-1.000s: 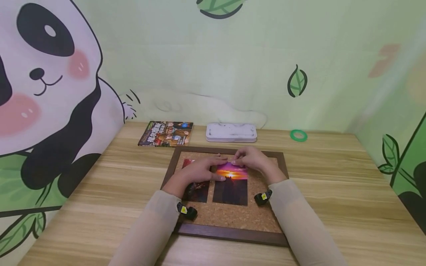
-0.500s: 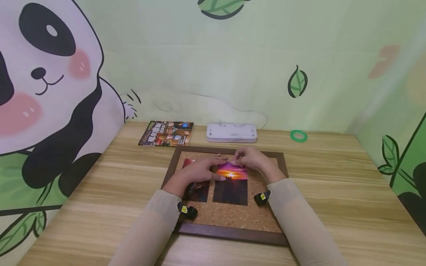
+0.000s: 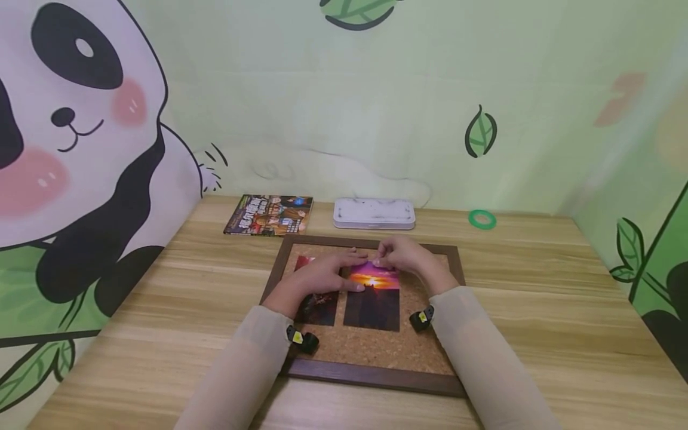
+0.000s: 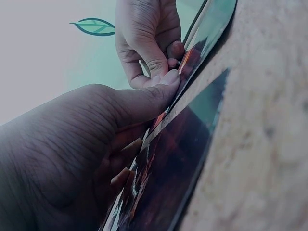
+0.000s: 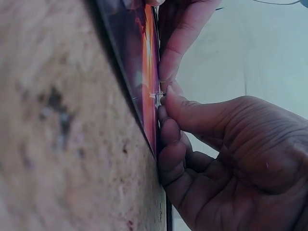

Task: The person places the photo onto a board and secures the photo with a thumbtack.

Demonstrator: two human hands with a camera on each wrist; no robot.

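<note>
A sunset photo (image 3: 372,307) lies on a framed corkboard (image 3: 371,347). To its left is a darker reddish photo (image 3: 321,312), partly covered by my left hand (image 3: 322,276). The fingers of that hand reach out fairly straight, its thumb resting on the sunset photo's left part and its fingertips near the top edge. At that top edge my right hand (image 3: 404,255) pinches a small pin between thumb and finger. In the right wrist view the pin's thin metal shaft (image 5: 156,94) shows against the photo; its head is mostly hidden by the fingertips.
Behind the board a comic-style book (image 3: 269,215), a white tin case (image 3: 374,214) and a roll of green tape (image 3: 482,219) lie along the back of the wooden table (image 3: 537,310). A wall with panda and leaf prints closes off the far side.
</note>
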